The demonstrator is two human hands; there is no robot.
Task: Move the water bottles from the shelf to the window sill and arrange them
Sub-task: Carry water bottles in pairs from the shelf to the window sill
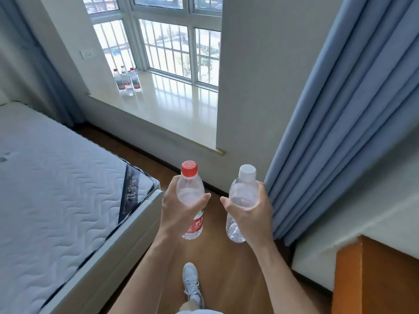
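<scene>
My left hand [175, 211] grips a clear water bottle with a red cap and red label [190, 189], held upright over the wooden floor. My right hand [254, 214] grips a clear bottle with a white cap and no label [242, 193], also upright. Both are at chest height, a few steps short of the window sill [172, 105]. Three bottles [127, 80] stand close together at the far left of the sill, two with red caps and one with a white cap.
A bed with a quilted white mattress [56, 189] fills the left. Blue curtains [340, 121] hang at the right beside a white wall pillar [260, 87]. An orange wooden unit [376, 277] stands at the lower right. My shoe [191, 284] is on the floor strip between them.
</scene>
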